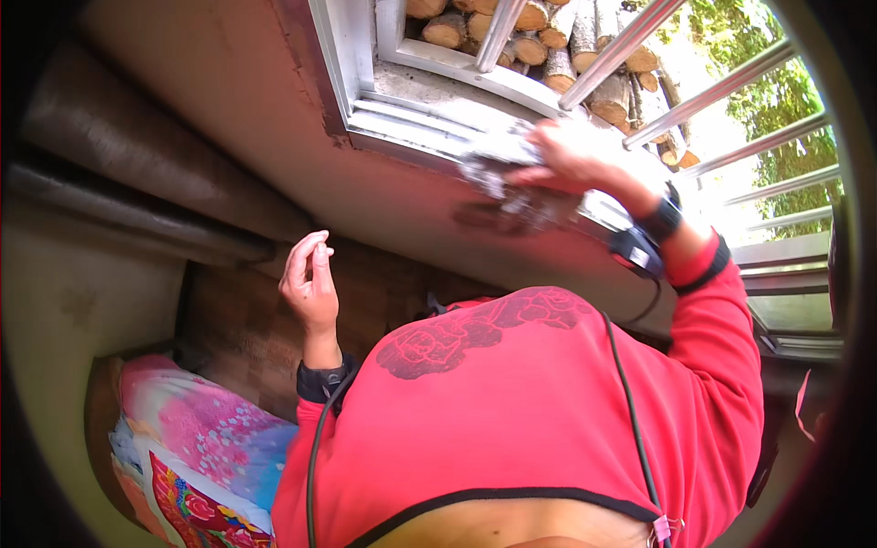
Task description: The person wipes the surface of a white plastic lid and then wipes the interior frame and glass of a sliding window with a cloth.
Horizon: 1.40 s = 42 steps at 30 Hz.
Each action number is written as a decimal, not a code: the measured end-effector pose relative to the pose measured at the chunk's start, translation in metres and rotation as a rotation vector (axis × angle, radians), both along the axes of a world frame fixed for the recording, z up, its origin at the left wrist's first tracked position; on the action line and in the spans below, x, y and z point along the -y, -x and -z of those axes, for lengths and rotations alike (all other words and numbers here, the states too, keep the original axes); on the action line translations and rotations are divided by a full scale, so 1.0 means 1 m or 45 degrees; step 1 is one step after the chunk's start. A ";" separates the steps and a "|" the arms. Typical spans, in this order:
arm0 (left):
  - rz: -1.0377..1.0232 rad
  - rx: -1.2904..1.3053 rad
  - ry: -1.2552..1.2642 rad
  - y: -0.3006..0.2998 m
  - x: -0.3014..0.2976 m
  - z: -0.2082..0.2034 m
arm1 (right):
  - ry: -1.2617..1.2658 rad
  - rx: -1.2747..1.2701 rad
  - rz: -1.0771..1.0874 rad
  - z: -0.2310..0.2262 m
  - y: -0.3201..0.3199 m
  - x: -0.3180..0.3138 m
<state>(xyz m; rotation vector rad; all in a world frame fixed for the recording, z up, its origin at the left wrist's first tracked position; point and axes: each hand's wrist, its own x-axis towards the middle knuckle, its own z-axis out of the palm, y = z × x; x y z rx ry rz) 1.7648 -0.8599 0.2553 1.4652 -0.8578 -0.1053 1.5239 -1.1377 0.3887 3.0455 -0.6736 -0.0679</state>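
Observation:
At the window's lower frame, my right hand (pixel 571 160) is closed on a crumpled grey-and-white cloth (pixel 502 169). Motion blurs both the cloth and the fingers, and part of the cloth hangs below the white window frame (pixel 411 123) against the wall. My left hand (pixel 311 279) is raised in the air to the left, away from the wall. Its fingers curl in with the tips close to the thumb, and nothing shows between them.
Metal bars (pixel 617 55) cross the window, with stacked logs (pixel 548 46) outside. A dark rounded piece of furniture (pixel 137 196) lies along the left. Colourful patterned fabric (pixel 206 434) is at lower left. A small dark device (pixel 635 253) with a cable hangs by my right wrist.

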 end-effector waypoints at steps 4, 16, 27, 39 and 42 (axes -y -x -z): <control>0.088 0.077 0.043 -0.002 0.021 -0.007 | -0.086 -0.192 0.544 -0.014 0.143 -0.009; 0.283 0.130 0.173 0.008 0.089 -0.034 | -0.055 0.240 1.180 -0.129 0.225 -0.103; 0.153 0.536 0.040 0.037 0.054 -0.034 | 0.156 0.601 0.139 0.027 0.071 -0.049; -0.116 0.242 -0.088 0.111 -0.010 -0.052 | -0.223 0.501 0.929 -0.062 0.349 -0.097; 1.120 -0.406 -0.221 0.209 0.040 -0.071 | -1.114 1.442 0.887 -0.054 0.302 -0.124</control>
